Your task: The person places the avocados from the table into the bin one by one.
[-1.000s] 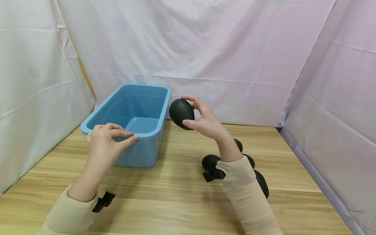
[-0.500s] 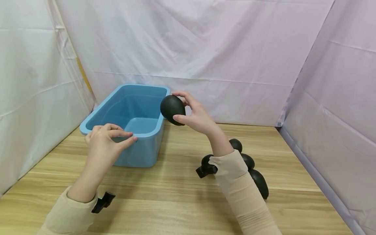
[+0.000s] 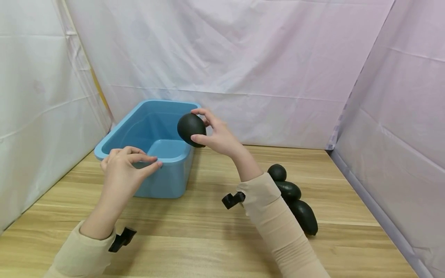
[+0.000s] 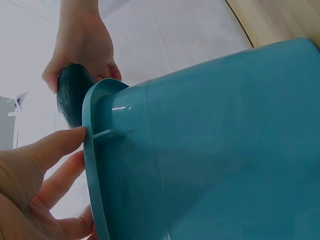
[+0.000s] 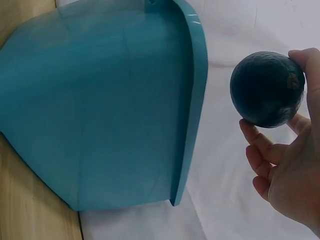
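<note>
My right hand (image 3: pixel 224 137) grips a dark avocado (image 3: pixel 191 129) between thumb and fingers, raised over the right rim of a blue plastic bin (image 3: pixel 165 181). In the right wrist view the round end of the avocado (image 5: pixel 266 90) faces the camera, with a small brownish scar on its skin. My left hand (image 3: pixel 121 170) pinches the bin's near rim; the left wrist view has the thumb and fingers (image 4: pixel 60 187) at that rim. What part of the bin floor shows is bare; its near left part is hidden.
On the wooden table (image 3: pixel 194 235), right of the bin, several dark avocados (image 3: pixel 304 218) lie in a row, partly behind the right sleeve. White cloth (image 3: pixel 243 58) hangs behind and at both sides. A small black wrist mount (image 3: pixel 233 200) juts from the right cuff.
My right hand has carried the avocado leftward, from beside the bin to above its right rim. More of the avocados on the table show now. The left hand stays where it was.
</note>
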Motion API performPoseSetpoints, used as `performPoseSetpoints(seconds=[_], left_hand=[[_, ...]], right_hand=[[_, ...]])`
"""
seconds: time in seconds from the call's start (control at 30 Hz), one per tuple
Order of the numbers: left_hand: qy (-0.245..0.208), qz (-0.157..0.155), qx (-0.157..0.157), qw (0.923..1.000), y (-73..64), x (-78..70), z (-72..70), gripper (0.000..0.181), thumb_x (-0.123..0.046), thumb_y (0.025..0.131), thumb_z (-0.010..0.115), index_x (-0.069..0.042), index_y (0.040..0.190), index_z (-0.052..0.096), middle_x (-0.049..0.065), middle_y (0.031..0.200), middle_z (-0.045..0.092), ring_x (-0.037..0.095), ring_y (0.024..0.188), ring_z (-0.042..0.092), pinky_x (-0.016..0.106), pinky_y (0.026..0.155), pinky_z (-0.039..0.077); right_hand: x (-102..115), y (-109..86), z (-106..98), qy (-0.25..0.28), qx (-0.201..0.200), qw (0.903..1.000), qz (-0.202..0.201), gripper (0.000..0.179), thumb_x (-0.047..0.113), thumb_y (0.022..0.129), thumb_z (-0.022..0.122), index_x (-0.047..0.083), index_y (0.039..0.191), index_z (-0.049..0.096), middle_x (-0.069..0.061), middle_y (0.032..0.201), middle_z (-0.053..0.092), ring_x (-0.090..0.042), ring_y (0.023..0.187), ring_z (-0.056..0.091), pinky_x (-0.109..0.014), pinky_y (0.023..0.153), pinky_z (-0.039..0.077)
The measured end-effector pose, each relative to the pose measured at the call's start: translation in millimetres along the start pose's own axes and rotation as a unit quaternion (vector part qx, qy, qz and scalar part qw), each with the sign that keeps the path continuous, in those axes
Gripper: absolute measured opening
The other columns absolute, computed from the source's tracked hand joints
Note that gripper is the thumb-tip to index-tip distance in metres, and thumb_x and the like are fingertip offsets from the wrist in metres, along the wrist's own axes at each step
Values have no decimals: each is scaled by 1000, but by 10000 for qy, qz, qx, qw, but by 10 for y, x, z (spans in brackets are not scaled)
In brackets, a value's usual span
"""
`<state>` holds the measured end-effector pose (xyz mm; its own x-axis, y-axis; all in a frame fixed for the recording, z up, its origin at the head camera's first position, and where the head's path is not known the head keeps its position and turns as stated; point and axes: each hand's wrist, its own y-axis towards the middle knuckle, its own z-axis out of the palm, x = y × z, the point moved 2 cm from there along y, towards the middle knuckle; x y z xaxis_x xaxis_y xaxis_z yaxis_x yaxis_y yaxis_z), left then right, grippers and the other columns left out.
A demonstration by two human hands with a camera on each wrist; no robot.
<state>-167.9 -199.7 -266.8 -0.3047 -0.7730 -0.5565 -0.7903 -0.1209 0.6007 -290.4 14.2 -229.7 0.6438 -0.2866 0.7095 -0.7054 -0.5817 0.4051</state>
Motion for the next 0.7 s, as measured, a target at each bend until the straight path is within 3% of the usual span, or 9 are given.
performPoseSetpoints(seconds=[0.47, 0.7], left_hand=[[37, 33, -1, 10000, 8, -2, 18, 24, -25, 67, 80, -9, 84, 74, 4, 89, 57, 29, 94, 38, 58, 88, 12], [49, 75, -35, 10000, 10, -9, 18, 24, -24, 67, 80, -8, 83, 74, 4, 89, 57, 29, 94, 39, 57, 88, 12]], right_hand=[[-62, 123, 242, -291, -197, 9994, 64, 58, 38, 78, 65, 34, 130, 39, 1, 111, 49, -11, 100, 45, -34, 72, 44], [-52, 159, 346, -398, -376, 9981, 266, 57, 41, 78, 64, 37, 129, 39, 2, 110, 48, -14, 105, 37, -41, 77, 37]])
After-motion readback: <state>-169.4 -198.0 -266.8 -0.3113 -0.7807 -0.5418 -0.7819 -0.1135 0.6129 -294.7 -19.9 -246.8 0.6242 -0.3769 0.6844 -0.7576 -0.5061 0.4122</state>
